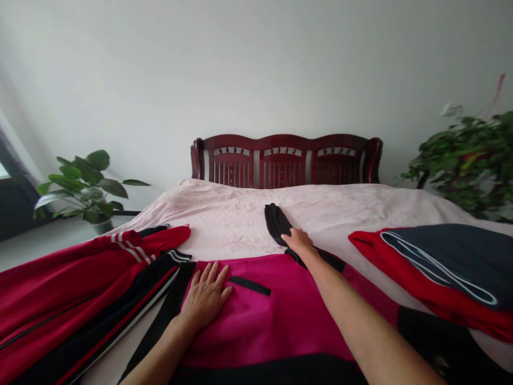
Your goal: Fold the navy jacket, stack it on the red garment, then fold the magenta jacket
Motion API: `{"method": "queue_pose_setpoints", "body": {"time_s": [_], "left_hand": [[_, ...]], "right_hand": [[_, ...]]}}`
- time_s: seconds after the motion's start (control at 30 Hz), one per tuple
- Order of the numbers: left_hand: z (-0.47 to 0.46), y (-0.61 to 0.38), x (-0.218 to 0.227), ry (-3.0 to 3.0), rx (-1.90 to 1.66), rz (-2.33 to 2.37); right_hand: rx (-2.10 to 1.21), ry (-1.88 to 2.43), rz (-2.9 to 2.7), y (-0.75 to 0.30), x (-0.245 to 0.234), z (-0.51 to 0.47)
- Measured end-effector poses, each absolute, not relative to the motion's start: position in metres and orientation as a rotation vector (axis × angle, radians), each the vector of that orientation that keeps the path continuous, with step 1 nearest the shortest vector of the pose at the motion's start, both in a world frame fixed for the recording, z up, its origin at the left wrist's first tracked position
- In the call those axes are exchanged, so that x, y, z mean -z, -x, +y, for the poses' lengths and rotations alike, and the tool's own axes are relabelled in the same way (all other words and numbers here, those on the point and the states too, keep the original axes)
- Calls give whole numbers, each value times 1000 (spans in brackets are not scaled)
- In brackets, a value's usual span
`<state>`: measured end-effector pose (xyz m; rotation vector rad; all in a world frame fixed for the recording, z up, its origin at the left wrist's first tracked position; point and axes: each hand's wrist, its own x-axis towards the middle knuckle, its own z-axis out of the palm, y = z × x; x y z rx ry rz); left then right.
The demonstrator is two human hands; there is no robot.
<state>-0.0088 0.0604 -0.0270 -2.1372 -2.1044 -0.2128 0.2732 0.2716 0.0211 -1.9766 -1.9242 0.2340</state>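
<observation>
Three garments lie on the bed (236, 219): a magenta jacket (264, 315) in the middle, cut off by the frame's bottom edge, a red jacket (68, 289) at left, and a red-and-navy garment (449, 267) at right. The left hand (204, 297) rests flat on the magenta jacket, fingers (212, 275) spread apart. The right hand (298, 240) lies on its black sleeve (276, 222), fingers together, any grip unclear.

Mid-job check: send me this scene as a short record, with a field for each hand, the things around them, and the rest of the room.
Left hand: flat on the magenta-and-black garment, fingers spread
Right hand: on its black sleeve
Things: garment spread on a pale pink bedsheet
Rest: red-and-black garment to the left; red-and-navy garment to the right; dark red wooden headboard; two potted plants
</observation>
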Motion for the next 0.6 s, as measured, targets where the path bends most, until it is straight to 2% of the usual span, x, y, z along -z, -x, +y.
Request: {"method": "queue_pose_setpoints", "body": {"time_s": [0.17,0.33,0.4,0.53,0.6], "left_hand": [[61,9,30,2131,278,-2088],[60,8,29,2126,261,-2088],[61,8,29,2121,257,-2092],[61,8,30,2121,280,-2089],[62,8,30,2123,297,-2090]], "right_hand": [[-279,1947,-1901,-266,-17,274],[-304,1665,-1907,-273,-41,244],[-419,1485,-1999,-282,-47,219],[-906,1166,-2216,-301,-45,178],[-767,1340,-2207,-304,-44,175]]}}
